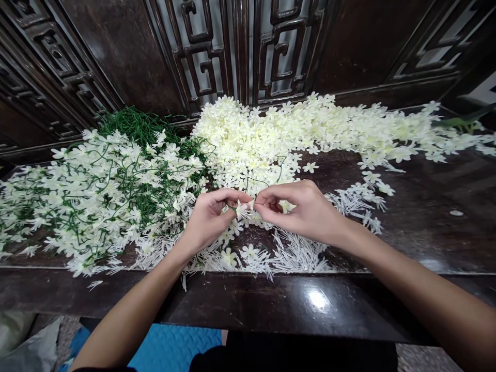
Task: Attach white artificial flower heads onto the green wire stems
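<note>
Close together at the middle, my left hand (211, 216) and my right hand (300, 211) are both closed in a fingertip pinch on a thin green artificial flower stem. A white artificial flower (242, 210) on it hangs at my left fingertips. Something small and pale shows between the two pinches, too small to make out. Left of my hands lies a heap of white flowers on green stems (127, 191). Behind them spreads a pile of loose cream flower heads (248, 139). White stamen bunches (298, 253) lie under and in front of my hands.
Everything lies on a dark, glossy wooden bench (426, 217) with a carved lattice back (240, 51) behind. A bundle of bare green stems (135, 124) sits at the back left. Below the front edge is a blue quilted surface (174, 346).
</note>
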A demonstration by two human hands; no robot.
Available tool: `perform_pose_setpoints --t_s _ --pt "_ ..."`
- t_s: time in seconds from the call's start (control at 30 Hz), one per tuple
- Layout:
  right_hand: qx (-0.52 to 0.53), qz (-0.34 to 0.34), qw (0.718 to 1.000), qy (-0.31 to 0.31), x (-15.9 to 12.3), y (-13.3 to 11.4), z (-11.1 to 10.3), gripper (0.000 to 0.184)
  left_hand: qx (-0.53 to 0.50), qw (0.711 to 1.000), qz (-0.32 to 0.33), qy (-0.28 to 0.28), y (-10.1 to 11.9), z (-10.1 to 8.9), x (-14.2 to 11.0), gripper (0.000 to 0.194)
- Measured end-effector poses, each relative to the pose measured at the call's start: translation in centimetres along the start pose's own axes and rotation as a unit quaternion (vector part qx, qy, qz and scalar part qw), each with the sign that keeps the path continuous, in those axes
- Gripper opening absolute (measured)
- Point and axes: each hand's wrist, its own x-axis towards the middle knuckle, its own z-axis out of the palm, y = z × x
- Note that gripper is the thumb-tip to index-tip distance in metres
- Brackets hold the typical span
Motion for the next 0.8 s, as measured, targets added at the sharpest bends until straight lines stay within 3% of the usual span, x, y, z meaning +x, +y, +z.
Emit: perform_pose_setpoints --t_s 0.4,0.57,0.73,0.8 --pt "-0.037 -0.029 0.999 0.020 0.0 0.3 0.3 0.016 -0.004 1.000 0.011 0.009 -0.1 0.1 0.2 0.030" --pt "-0.006 -0.009 0.999 0.036 0.1 -0.1 0.0 0.016 0.010 1.000 -0.008 0.027 -0.1 -0.1 0.0 0.035" --pt "-0.071 0.051 0.996 0.016 0.2 0.0 -0.9 0.036 0.009 0.998 -0.024 0.051 -0.2 -0.3 0.1 0.030" --pt "-0.084 0.043 0.995 0.011 0.1 0.1 -0.9 0.035 0.001 0.998 -0.021 0.054 -0.2 -0.3 0.2 0.028"
